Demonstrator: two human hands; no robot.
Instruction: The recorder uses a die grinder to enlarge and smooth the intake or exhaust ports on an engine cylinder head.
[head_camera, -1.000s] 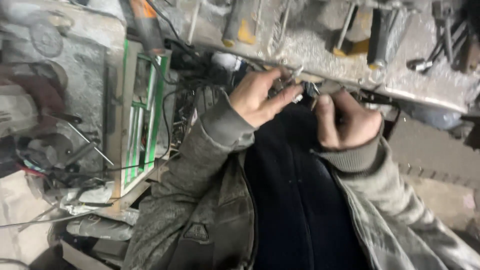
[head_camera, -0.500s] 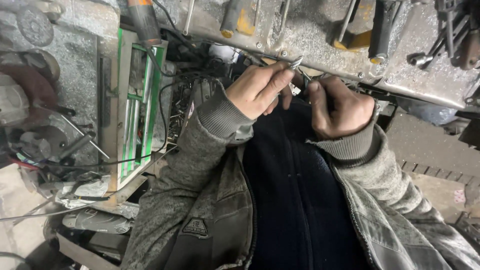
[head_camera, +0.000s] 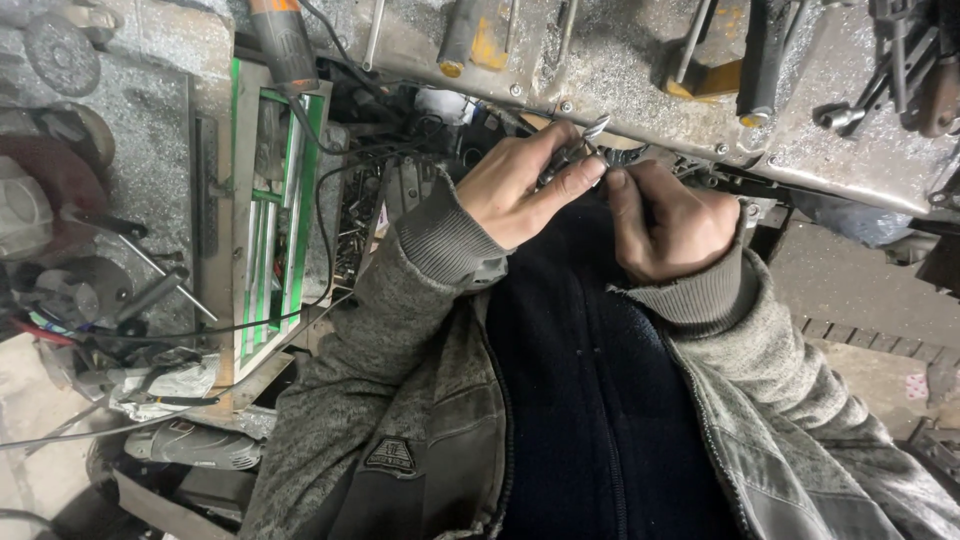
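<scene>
Your hands meet at the bench edge (head_camera: 640, 120), at about 12 o'clock from your chest. Your left hand (head_camera: 520, 190) pinches a small metal part (head_camera: 590, 135) between thumb and fingers; its bright tip pokes up at 1 o'clock from your knuckles. What the part is cannot be told, since your fingers hide most of it. Your right hand (head_camera: 670, 225) is clenched, its fingertips pressed to the same part, touching your left thumb. Whether the right hand truly grips the part or only steadies it cannot be told.

Both grey sleeves (head_camera: 380, 340) run down to 6 o'clock, open over a dark fleece (head_camera: 590, 400).

The bench top is dusted with metal filings. At 11 o'clock from your left hand lies a yellow-tipped handle (head_camera: 470, 40); farther out at 10 o'clock lies an orange-ended tool (head_camera: 280, 40). At 1 o'clock from your right hand a black handle (head_camera: 760, 60) rests beside a yellow block (head_camera: 710, 80). Wrenches (head_camera: 900, 60) are heaped at 2 o'clock, well apart.

At 9 o'clock from your left hand stands a green rack (head_camera: 270, 220), with a black cable (head_camera: 330, 200) looped across it. A grinder (head_camera: 190, 445) lies at 8 o'clock, low on the floor.
</scene>
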